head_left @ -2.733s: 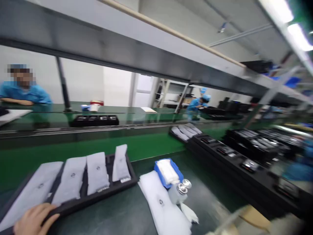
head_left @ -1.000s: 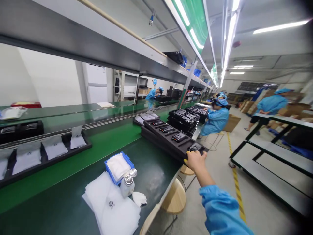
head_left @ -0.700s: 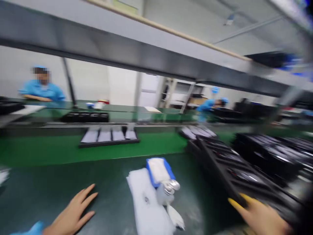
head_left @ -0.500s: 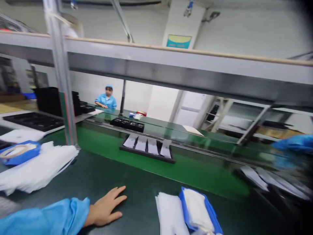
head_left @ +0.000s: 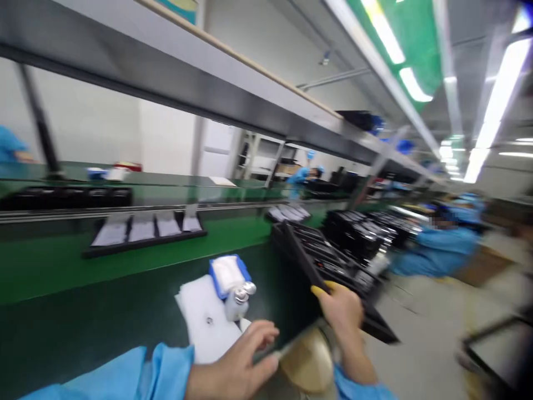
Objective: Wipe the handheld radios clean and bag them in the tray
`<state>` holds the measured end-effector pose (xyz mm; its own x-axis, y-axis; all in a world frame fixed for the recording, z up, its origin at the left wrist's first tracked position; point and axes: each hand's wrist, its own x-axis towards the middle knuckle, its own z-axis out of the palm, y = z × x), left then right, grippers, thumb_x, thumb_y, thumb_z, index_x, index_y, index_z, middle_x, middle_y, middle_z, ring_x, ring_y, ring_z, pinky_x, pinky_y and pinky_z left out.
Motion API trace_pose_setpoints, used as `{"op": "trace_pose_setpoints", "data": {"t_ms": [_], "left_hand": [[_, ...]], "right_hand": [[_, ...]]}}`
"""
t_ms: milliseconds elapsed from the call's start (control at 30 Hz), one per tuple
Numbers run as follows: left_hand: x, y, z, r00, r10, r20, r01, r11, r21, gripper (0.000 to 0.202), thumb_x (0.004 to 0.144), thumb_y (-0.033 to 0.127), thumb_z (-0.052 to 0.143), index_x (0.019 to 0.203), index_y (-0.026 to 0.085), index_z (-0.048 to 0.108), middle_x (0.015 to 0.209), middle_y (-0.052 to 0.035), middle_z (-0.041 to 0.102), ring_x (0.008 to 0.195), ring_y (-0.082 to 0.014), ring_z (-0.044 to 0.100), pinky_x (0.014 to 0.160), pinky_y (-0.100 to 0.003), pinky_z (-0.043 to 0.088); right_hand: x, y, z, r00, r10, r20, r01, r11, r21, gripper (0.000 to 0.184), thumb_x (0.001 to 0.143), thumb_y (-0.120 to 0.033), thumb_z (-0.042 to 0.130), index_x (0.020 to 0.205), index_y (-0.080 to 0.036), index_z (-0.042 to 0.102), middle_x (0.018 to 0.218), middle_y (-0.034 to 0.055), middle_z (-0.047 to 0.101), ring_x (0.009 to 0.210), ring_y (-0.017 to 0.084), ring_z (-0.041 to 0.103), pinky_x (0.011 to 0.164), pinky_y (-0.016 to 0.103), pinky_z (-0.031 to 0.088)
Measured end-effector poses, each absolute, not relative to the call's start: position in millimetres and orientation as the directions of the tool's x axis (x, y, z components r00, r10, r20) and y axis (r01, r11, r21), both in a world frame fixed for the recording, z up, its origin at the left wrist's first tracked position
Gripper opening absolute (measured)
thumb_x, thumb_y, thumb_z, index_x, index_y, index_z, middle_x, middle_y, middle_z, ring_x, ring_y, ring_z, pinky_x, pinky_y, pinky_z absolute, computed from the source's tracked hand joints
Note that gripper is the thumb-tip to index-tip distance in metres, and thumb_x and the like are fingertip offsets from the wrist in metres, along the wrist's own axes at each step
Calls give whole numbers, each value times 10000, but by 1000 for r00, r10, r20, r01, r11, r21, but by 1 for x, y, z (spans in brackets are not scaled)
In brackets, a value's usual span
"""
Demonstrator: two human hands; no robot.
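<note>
My right hand (head_left: 340, 312), with a yellow cot on one fingertip, is closed on the near edge of a long black tray (head_left: 310, 256) holding dark devices; the tray is tilted at the right end of the dark green bench (head_left: 83, 328). My left hand (head_left: 238, 364), in a blue sleeve, lies at the bench's front edge with its fingers stretched out, holding nothing. It is just in front of a stack of white foam sheets (head_left: 203, 321). Behind the sheets stand a small pump bottle (head_left: 236, 300) and a blue bin of white cloths (head_left: 228, 273).
A black tray of white pouches (head_left: 144, 232) lies on the bright green conveyor (head_left: 41, 266). More black trays (head_left: 358, 233) are stacked to the right. A round wooden stool (head_left: 307, 364) sits below my hands. A seated person in blue (head_left: 441, 250) works at right; an overhead shelf (head_left: 175, 83) runs above.
The view swung back to the right. My right hand is in view again, gripping the black tray's edge, and the tray looks drawn nearer. My left hand moved right to the bench's front edge.
</note>
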<state>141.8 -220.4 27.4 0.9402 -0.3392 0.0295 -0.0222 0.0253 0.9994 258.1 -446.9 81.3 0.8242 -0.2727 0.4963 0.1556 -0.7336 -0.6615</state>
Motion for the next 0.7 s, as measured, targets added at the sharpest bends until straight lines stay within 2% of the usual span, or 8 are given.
{"op": "trace_pose_setpoints", "data": {"t_ms": [100, 167, 233, 300, 400, 533, 600, 700], "left_hand": [[197, -292, 30, 885, -444, -137, 216, 133, 967, 705, 771, 759, 459, 1181, 188, 515, 1216, -159, 531, 1071, -283, 559, 865, -426, 473], [221, -322, 35, 848, -495, -187, 313, 185, 931, 796, 778, 816, 312, 1130, 133, 522, 1071, -172, 587, 921, -275, 615, 685, -370, 507], [232, -336, 43, 838, -513, -185, 356, 257, 898, 770, 781, 810, 334, 1071, 128, 542, 957, -132, 618, 805, -242, 631, 598, -312, 491], [233, -338, 49, 853, -498, -160, 359, 337, 870, 605, 833, 701, 448, 1052, 147, 548, 906, -75, 624, 731, -187, 623, 583, -276, 482], [223, -333, 54, 878, -455, -146, 356, 419, 835, 310, 914, 424, 542, 1061, 151, 548, 880, -26, 613, 656, -124, 588, 588, -260, 490], [216, -328, 61, 897, -411, -162, 357, 461, 812, 153, 898, 227, 580, 1019, 134, 566, 846, -9, 610, 635, -110, 579, 593, -259, 500], [214, -323, 67, 900, -401, -169, 359, 465, 809, 188, 828, 134, 606, 1011, 135, 564, 820, -8, 623, 638, -119, 593, 600, -258, 498], [204, -308, 79, 896, -412, -165, 361, 462, 810, 395, 646, 56, 615, 1027, 145, 565, 793, -13, 654, 654, -149, 619, 599, -250, 486]], "right_hand": [[238, -448, 82, 824, -393, 407, -92, -803, -588, 241, 735, -276, 654, 909, -119, 713, 832, 154, 677, 916, 317, 615, 799, 421, 441], [228, -436, 82, 829, -399, 392, -124, -815, -567, 336, 728, -283, 618, 994, -97, 705, 894, 194, 680, 949, 342, 603, 810, 425, 427], [216, -424, 79, 848, -370, 380, -100, -815, -571, 356, 753, -304, 563, 1005, -93, 698, 928, 204, 676, 963, 341, 592, 828, 423, 422], [201, -419, 75, 881, -314, 355, -42, -798, -601, 340, 788, -312, 489, 937, -94, 704, 902, 197, 678, 939, 325, 596, 830, 414, 428], [181, -425, 70, 941, -176, 288, 76, -722, -688, 343, 814, -333, 433, 864, -128, 703, 818, 131, 696, 811, 259, 630, 761, 354, 476], [173, -448, 75, 978, 31, 207, 194, -500, -844, 349, 772, -450, 535, 913, -183, 710, 883, 52, 723, 814, 205, 651, 793, 319, 510], [179, -471, 84, 985, -12, 172, 159, -325, -932, 366, 668, -487, 671, 879, -191, 713, 956, 59, 721, 901, 228, 644, 865, 351, 497], [192, -514, 97, 958, -253, 134, 89, -181, -979, 381, 607, -490, 731, 850, -200, 679, 1048, 90, 696, 1045, 261, 598, 931, 398, 468]]}}
